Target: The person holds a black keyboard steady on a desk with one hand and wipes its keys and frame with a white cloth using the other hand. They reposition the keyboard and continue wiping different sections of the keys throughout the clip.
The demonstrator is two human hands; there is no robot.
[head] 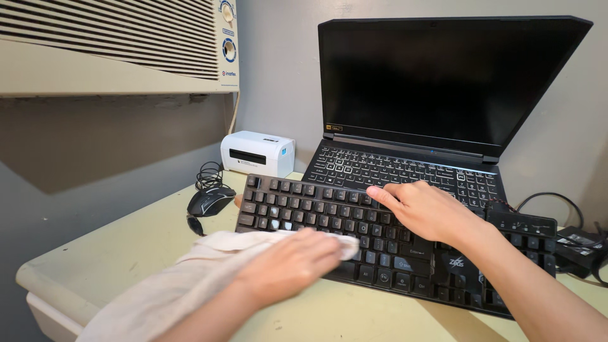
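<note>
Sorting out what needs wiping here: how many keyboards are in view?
2: a separate black keyboard on the table under both hands, and the laptop's built-in keyboard behind it. Neither looks hidden.

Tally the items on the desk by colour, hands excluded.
Black: 4 — laptop, keyboard, mouse, power brick
White: 1 — small printer
Beige: 1 — cloth
Total: 6

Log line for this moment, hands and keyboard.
left hand: pressing cloth on keyboard | right hand: flat on keys | laptop: open, screen dark
</note>
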